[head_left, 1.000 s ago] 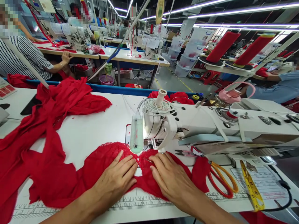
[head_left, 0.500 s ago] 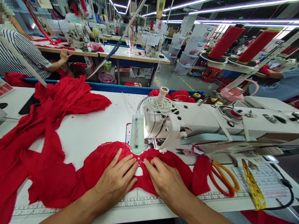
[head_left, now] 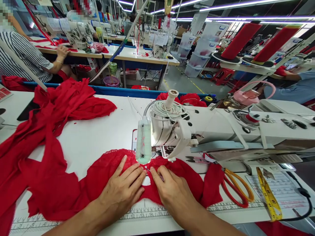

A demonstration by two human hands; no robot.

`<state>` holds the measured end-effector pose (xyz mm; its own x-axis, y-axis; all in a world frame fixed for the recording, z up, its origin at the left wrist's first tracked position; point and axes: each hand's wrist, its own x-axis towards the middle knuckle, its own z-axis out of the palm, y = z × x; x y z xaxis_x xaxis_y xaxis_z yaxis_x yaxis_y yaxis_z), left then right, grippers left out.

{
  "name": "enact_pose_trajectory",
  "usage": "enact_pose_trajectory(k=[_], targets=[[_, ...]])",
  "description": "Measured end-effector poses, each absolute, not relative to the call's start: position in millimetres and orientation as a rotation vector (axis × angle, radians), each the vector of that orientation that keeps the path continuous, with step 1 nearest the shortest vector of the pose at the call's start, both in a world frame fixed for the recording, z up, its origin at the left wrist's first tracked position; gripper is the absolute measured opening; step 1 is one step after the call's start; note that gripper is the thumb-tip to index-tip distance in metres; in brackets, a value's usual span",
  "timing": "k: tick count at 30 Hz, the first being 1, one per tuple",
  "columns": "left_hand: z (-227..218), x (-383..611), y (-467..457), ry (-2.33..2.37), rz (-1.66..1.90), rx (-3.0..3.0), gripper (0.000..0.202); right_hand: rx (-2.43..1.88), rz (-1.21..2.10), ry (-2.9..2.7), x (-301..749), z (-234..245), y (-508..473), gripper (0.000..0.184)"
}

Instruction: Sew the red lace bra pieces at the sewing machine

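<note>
A red lace-edged garment piece (head_left: 100,173), shaped like bra cups, lies in front of the sewing machine (head_left: 169,131). My left hand (head_left: 124,186) rests flat on its left half, fingers spread. Close by on the right, my right hand (head_left: 172,188) has its fingers closed round a thin pointed metal tool (head_left: 148,169); its exact kind is unclear. The tip touches the fabric at the centre, just above a small gap that shows white table. A pale green plate (head_left: 144,141) hangs over the garment's middle and hides the needle area.
Red fabric (head_left: 54,124) is heaped on the left. Orange-handled scissors (head_left: 236,188), small snips (head_left: 197,160) and a yellow tape measure (head_left: 268,193) lie at right. A printed ruler (head_left: 133,214) runs along the front edge. Another person in a striped shirt (head_left: 24,55) sits across.
My hands stay almost in place on the garment; more of the tool shows between my right fingers. The view shifts slightly. Across the aisle, the other person's hand has moved left.
</note>
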<state>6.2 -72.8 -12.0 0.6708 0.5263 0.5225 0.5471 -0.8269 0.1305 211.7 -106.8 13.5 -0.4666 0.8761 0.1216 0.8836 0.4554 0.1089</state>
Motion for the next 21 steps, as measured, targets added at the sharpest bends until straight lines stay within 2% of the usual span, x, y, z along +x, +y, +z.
enact_pose_trajectory(k=[4,8,15,21], targets=[[-9,8,-72,-0.900,-0.873,-2.826,0.028,-1.652,-0.327,-2.624,204,12,-110,0.058],[-9,10,-73,-0.896,-0.929,-2.798,0.026,-1.712,-0.246,-2.589,201,8,-110,0.064],[-7,4,-73,-0.891,-0.892,-2.856,0.031,-1.724,-0.035,-2.521,213,9,-107,0.046],[18,-7,-73,-0.937,-0.795,-3.015,0.032,-1.554,0.005,-2.284,235,25,-108,0.031]])
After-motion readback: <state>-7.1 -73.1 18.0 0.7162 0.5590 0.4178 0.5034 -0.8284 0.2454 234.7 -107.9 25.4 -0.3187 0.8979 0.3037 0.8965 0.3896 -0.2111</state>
